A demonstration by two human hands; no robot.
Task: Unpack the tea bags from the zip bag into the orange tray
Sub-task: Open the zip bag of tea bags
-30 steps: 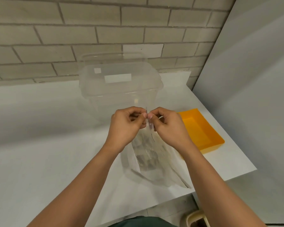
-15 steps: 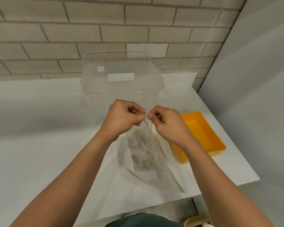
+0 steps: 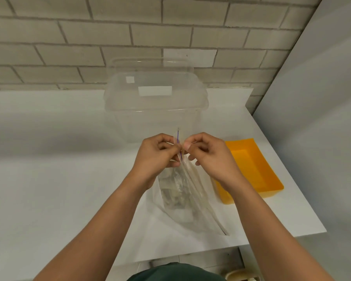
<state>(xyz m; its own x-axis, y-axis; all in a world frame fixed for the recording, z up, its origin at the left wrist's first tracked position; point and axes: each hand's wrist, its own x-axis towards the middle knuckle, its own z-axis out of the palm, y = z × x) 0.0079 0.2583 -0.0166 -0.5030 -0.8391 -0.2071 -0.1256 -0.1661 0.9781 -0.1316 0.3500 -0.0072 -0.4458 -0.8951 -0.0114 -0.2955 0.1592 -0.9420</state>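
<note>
On the white table (image 3: pixel 49 179), the left hand (image 3: pixel 154 157) is raised above the surface with its fingers curled in, pinching the left side of the mouth of the clear zip bag (image 3: pixel 182 191). A thin purple seal line (image 3: pixel 178 145) stands upright between the two hands. The bag hangs from the pinch and slopes down toward the near edge of the table, its lower end resting on the surface; the tea bags (image 3: pixel 174 191) show as a pale, blurred clump inside it. Behind the hands, farther off, stands a clear plastic container (image 3: pixel 154 102) against the brick wall (image 3: pixel 69 37). The right hand (image 3: pixel 209 157) mirrors the left, fingers closed on the right side of the bag's mouth. Right of it, near the table's right edge, sits the orange tray (image 3: pixel 257 171), with nothing visible inside.
</note>
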